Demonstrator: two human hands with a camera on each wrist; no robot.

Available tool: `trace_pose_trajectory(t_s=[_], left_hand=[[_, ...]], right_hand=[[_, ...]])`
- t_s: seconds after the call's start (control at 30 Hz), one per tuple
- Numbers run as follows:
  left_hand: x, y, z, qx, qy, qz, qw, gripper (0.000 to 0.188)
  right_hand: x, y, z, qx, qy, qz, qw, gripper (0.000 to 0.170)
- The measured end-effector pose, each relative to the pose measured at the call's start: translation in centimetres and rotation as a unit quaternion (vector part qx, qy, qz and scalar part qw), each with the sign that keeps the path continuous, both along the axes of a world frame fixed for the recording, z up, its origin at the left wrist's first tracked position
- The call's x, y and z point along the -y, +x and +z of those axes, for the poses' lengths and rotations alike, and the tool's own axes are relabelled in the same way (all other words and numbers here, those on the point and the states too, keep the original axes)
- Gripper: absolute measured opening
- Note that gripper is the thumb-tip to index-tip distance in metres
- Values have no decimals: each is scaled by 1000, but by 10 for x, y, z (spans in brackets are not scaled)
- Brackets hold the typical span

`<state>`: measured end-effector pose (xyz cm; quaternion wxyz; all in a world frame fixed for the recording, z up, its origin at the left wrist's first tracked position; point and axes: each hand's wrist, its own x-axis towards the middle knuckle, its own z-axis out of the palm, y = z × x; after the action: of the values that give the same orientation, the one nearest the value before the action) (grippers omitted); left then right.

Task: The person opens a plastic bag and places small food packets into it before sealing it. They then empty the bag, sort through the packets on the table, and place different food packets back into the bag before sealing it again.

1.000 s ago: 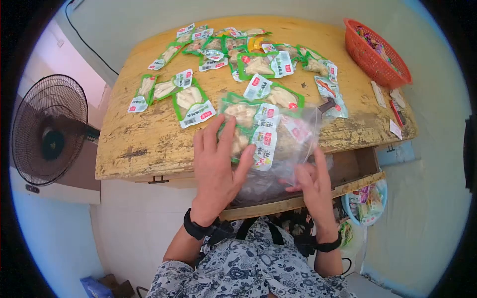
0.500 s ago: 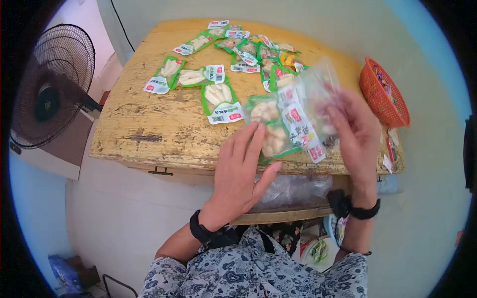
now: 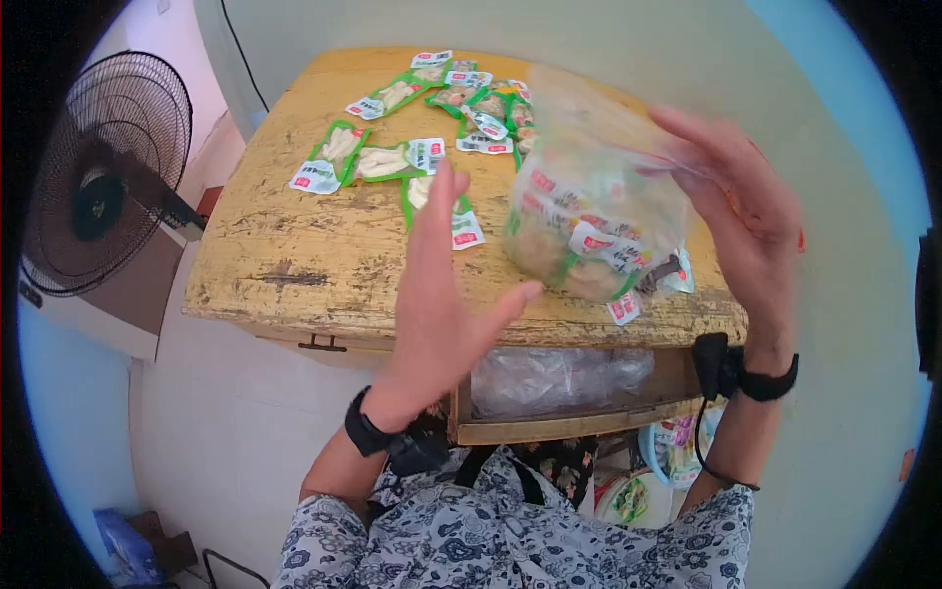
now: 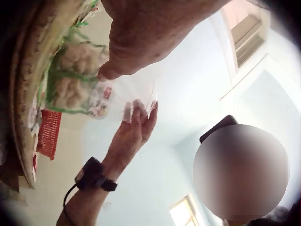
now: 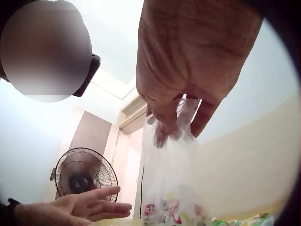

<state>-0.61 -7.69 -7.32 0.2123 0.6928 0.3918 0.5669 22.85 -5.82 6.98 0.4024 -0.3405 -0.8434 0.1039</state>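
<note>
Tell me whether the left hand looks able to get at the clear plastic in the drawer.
Probably yes: the left hand holds nothing, the drawer is pulled out, and the clear plastic shows from above, with the filled bag over the table instead.

Right hand (image 4: 130, 134) holds clear bag (image 4: 123, 94), green-edged packs (image 4: 70, 92) inside; left hand (image 4: 148, 37) near.

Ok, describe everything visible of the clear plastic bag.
The clear plastic bag looks thin, creased and partly blurred. Inside are green-edged packets with white labels and pale contents. It is roughly upright over the yellow table, its upper part gripped by the right hand. The left hand is beside it; whether that hand or the table touches it is unclear.
</note>
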Motion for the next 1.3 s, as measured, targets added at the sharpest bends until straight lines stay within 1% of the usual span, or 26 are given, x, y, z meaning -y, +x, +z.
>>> trace_pose_trajectory(t_s=[0.03,0.13,0.17,0.23,0.27,0.33,0.37,0.43,0.53,0.57,0.63,0.67,0.73,0.77,0.83,0.9,0.93,1.0,1.07,1.17,1.23,1.27,1.3], left_hand=[[-5,0,7,18,-3,-11,1000,116],[-17,2,13,44,-45,-79,995,123],[-17,2,15,53,-72,-104,991,123],[-18,7,18,66,-133,-159,976,125],[-21,10,18,71,-143,-166,973,122],[-32,18,19,82,-163,-181,966,118],[-36,20,22,33,-167,-169,971,110],[-43,21,29,-65,-167,-140,974,97],[-48,28,19,-197,-72,-91,974,71],[-47,31,17,-161,-60,-99,980,69],[-39,38,14,-90,-41,-117,988,64],[-36,40,12,-61,-93,-152,982,62],[-32,41,9,-2,-193,-215,957,58],[-30,42,4,5,-193,-213,958,54],[-29,45,-6,22,-192,-207,959,47],[-27,44,-4,47,-212,-218,952,43],[-26,44,-2,59,-223,-225,947,41],[-30,45,-8,60,-224,-232,945,38],[-33,43,-8,50,-217,-235,946,37],[-37,32,0,22,-186,-217,958,36],[-35,24,10,-5,-154,-192,969,35],[-37,22,6,-10,-170,-194,966,34],[-42,21,0,-15,-183,-196,963,34]], right_hand=[[-2,4,1,25,9,-8,1000,40],[-5,12,-9,12,8,-28,1000,39],[-2,15,-13,-25,-16,-32,999,39],[-1,23,-16,-44,-14,-11,999,39],[2,27,-17,-54,-14,-5,998,39],[6,34,-14,-26,9,5,1000,38],[8,36,-13,-11,23,10,1000,38],[14,43,-16,-33,11,-5,999,36],[22,53,-26,-85,-17,-35,996,35],[24,56,-31,-106,-28,-46,993,36],[28,59,-39,-183,-59,-59,980,43],[29,61,-44,-221,-75,-64,970,48],[32,64,-61,-271,-98,-68,955,63],[34,65,-72,-295,-109,-68,947,72],[38,69,-101,-347,-110,-12,931,81],[42,67,-125,-370,-117,0,922,84],[45,59,-134,-368,-123,-17,922,83],[48,53,-142,-331,-179,-41,926,76],[47,54,-143,-258,-278,-52,924,65],[44,53,-135,-308,-268,-62,911,46],[36,53,-124,-271,-271,-66,921,41],[34,52,-120,-252,-271,-67,927,38],[31,52,-131,-272,-275,-52,921,37]])
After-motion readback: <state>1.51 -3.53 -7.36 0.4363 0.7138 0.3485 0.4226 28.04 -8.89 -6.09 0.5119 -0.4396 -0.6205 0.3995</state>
